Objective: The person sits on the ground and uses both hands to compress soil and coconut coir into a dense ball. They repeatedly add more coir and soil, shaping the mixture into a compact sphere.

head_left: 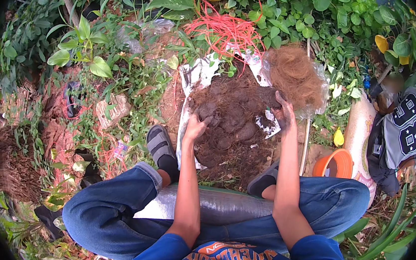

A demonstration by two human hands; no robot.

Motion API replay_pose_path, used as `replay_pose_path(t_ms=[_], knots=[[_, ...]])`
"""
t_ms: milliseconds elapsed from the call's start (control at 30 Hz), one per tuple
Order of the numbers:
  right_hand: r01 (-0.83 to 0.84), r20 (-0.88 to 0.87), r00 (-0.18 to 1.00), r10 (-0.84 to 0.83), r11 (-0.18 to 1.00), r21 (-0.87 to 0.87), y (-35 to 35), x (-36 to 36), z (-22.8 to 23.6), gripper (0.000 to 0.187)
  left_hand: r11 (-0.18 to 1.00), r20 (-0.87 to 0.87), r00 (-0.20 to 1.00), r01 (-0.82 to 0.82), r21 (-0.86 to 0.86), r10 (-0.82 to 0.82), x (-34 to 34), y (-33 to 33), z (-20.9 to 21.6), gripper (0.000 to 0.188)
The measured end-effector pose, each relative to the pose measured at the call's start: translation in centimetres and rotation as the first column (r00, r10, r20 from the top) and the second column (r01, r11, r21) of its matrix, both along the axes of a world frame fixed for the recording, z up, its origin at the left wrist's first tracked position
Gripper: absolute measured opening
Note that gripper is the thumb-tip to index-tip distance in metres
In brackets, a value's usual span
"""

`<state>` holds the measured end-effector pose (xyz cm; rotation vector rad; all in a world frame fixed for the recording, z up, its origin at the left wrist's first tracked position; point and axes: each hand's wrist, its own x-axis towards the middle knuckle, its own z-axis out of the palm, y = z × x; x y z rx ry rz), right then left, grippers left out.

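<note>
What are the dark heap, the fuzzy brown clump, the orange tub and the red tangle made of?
Dark heap: probably damp soil with fibres; it's dull, crumbly and lumpy.
Fuzzy brown clump: likely dry plant fibre, perhaps coconut; fine, matte hairs mat together.
Orange tub: probably plastic, with smooth, evenly coloured walls.
Red tangle: maybe plastic string; thin, bright strands loop loosely.

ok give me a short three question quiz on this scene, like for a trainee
1. What colour is the container at the person's right: a) orange, b) green, c) white?
2. True or false: the red strings lie beyond the dark soil-like heap, away from the person.
3. Fill in: the brown fibre bundle is nearer the person's ____ hand.

Key: 1 a; 2 true; 3 right hand.
</note>
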<state>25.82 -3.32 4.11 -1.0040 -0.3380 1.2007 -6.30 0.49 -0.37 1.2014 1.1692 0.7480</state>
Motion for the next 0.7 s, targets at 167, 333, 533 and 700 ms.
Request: replay_pose_path(t_ms=[167,333,533,700], knots=[[-0.077,-0.172,0.981,0.091,0.993,0.084,-0.2,-2.6,4.0,0.050,0.998,-0.098,0.995,0.022,0.064,-0.016,3.8,-1.0,3.8,0.064],[-0.126,0.079,0.989,0.125,0.992,0.017,-0.1,-5.9,6.7,0.045,0.939,-0.606,0.750,-0.056,0.341,0.265,6.5,-1.1,3.0,0.058],[-0.211,0.153,0.964,0.218,0.976,-0.058,-0.6,-9.7,5.9,0.039,0.857,0.843,0.491,0.315,-0.408,0.221,6.7,-0.3,5.3,0.056],[-0.210,0.494,0.821,0.286,0.956,-0.203,0.4,-11.8,2.9,0.034,0.960,0.734,0.661,0.073,-0.272,0.157,7.8,-2.2,5.5,0.043]])
